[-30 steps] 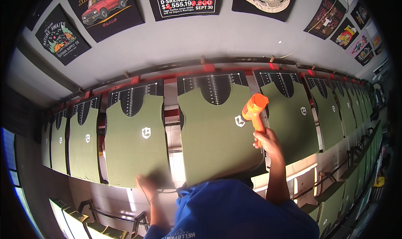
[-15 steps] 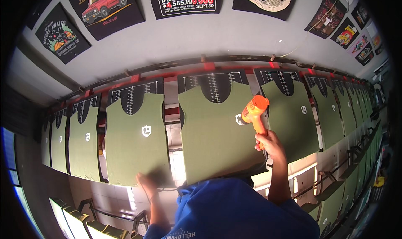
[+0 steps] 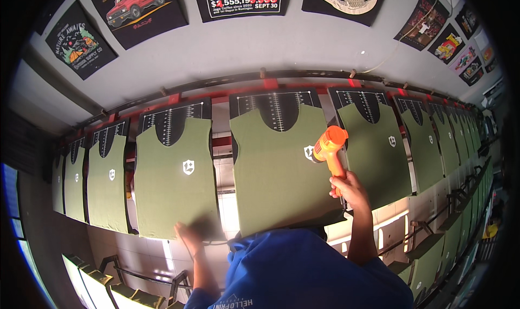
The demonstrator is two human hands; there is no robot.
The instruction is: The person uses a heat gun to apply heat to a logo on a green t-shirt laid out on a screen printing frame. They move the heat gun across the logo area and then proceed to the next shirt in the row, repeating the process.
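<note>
R hand clamped on orange pistol-shaped heat gun, its body just above that hand, nr white shield-shaped print on olive-green fabric shirt. L hand, well apart, at 2nd olive-green shirt's lower edge; can't tell its grip.

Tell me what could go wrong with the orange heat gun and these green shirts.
The orange heat gun in the right hand points at the white badge close by; lingering there might scorch the badge or the middle shirt.
The cord hangs near that shirt's lower right corner and could snag.
The left hand is at the neighbouring shirt's bottom edge, so a careless move might shift the cloth.
</note>
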